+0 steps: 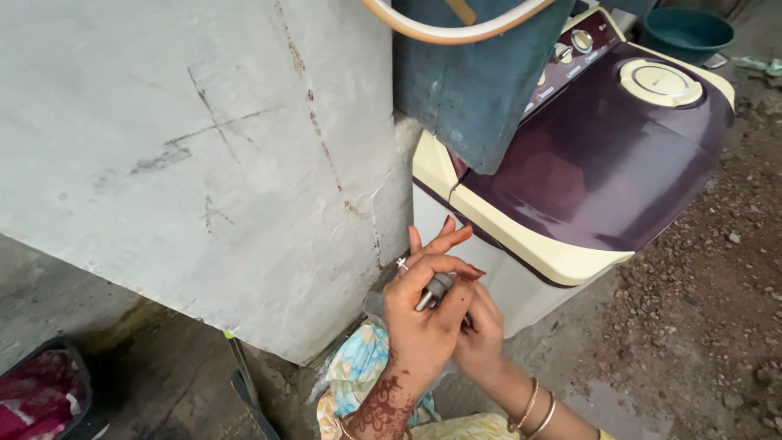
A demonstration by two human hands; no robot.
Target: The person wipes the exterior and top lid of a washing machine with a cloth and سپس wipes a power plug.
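A small grey metal fitting (436, 289), short and cylindrical, is held in front of the lower corner of a washing machine (586, 187) with a maroon lid and cream body. The left hand (423, 322), marked with dark henna patterning at the wrist, is placed uppermost and nearest the camera; its grip is pinched on the fitting between thumb and forefinger, with the remaining fingers (444, 240) extended upward and spread. The right hand (481, 334), wearing bangles at the wrist, is positioned just behind and below the left hand and is largely covered by it; whether its grip is pressed on the fitting or merely cupped beneath cannot be told. The long axis of the fitting is seen to run diagonally, from lower left to upper right, so that its upper end is directed toward the machine's cream side panel. The fitting is therefore held by the left hand, the nearer of the two, and lies close to the machine but apart from it. A rough grey concrete slab (204, 163) is located to the left, a dark teal cloth (472, 81) is draped over the machine's rear edge, a teal basin (686, 33) is set beyond it, and bare ground (700, 326) extends to the right
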